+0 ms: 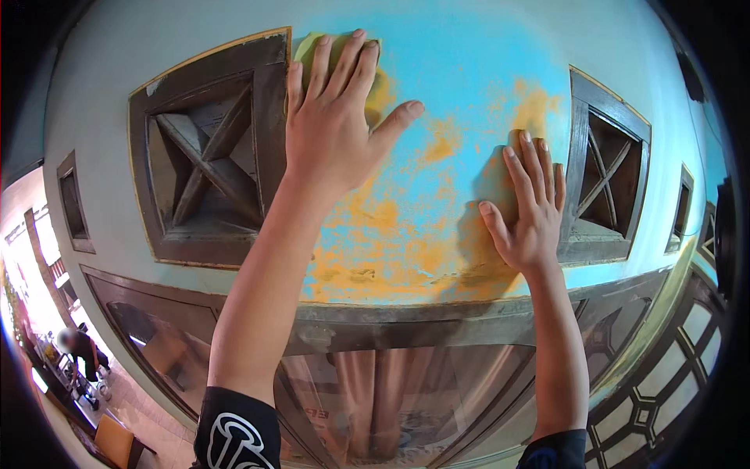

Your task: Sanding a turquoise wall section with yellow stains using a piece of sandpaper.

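My left hand (337, 126) lies with fingers spread on a yellow-green sheet, apparently sandpaper (307, 54), holding it against the wall. Its thumb sticks out to the right, and the fingers cover much of the sheet. The wall (469, 53) is turquoise, with worn orange patches (375, 214) showing through the paint below and between my hands. Lower on the right, my right hand (530, 217) touches the wall with fingers apart and nothing in it. It is close to the right-hand wooden vent frame (577, 170).
A brown wooden vent with crossed slats (202, 158) is set into the wall beside my left hand. Below runs a wooden lintel (410, 319) over glass panes (381, 398) with a curtain behind. At far left are a bending person (87, 352) and an orange-backed chair (114, 439).
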The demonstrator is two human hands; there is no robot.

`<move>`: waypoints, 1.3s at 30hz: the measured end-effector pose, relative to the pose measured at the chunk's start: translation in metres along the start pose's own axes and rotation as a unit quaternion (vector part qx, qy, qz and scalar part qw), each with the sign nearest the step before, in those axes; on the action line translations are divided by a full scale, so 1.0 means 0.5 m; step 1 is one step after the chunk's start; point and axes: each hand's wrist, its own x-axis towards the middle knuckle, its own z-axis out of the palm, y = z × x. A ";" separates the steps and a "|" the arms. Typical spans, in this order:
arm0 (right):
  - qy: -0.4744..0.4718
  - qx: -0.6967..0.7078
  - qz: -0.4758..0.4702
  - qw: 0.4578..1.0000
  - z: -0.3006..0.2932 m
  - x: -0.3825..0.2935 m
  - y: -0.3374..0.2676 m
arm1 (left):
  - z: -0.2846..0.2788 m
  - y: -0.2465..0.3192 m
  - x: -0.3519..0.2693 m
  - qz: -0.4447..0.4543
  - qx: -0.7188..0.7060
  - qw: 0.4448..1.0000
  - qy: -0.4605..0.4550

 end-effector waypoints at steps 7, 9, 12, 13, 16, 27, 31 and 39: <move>0.012 0.013 0.009 1.000 0.023 -0.018 0.009 | -0.015 0.064 -0.168 -0.025 -0.008 0.998 -0.062; 0.013 0.010 0.014 1.000 0.011 -0.014 0.009 | -0.014 0.056 -0.117 -0.007 -0.012 0.999 -0.047; 0.011 0.007 0.020 1.000 0.012 0.002 0.013 | 0.015 0.007 0.008 -0.004 -0.017 1.000 -0.021; -0.001 0.001 0.019 1.000 0.008 0.005 0.016 | 0.019 -0.005 0.038 -0.007 -0.028 1.000 -0.009; 0.001 0.006 0.021 1.000 0.011 0.027 0.028 | 0.017 -0.004 0.046 -0.002 -0.012 1.000 -0.016; -0.007 0.001 0.007 1.000 0.026 -0.004 0.043 | 0.018 0.044 -0.012 -0.016 -0.032 0.995 -0.090; -0.011 0.010 0.009 1.000 0.031 0.010 0.051 | 0.057 0.038 0.032 0.007 -0.002 1.000 -0.017; -0.024 0.029 0.031 0.999 0.076 0.012 0.095 | 0.112 0.099 -0.014 -0.009 -0.014 0.999 -0.048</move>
